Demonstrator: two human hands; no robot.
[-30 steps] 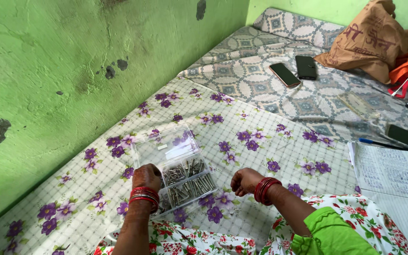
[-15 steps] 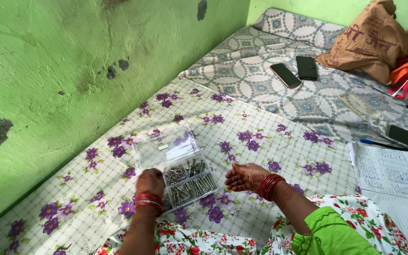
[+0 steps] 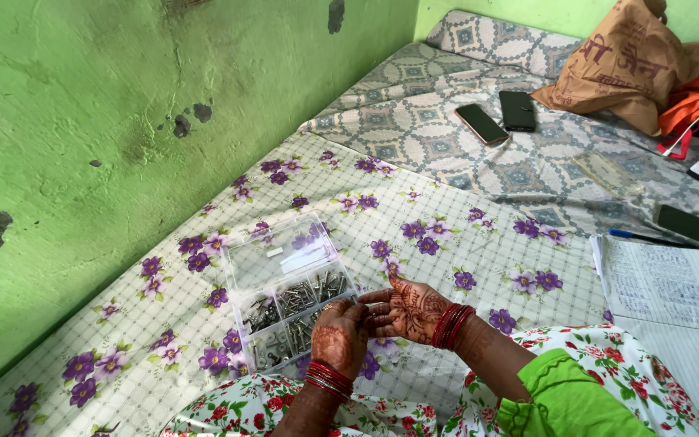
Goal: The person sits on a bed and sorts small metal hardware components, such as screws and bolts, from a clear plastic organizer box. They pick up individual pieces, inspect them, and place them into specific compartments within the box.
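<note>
Hands (image 3: pixel 374 320) now joined, off clear plastic box (image 3: pixel 289 295)

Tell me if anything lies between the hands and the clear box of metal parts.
Nothing visible does. The left hand hangs right at the near edge of the open clear compartment box, and the right hand, palm up, meets it just beside the box. Only the flowered sheet lies around them.
</note>
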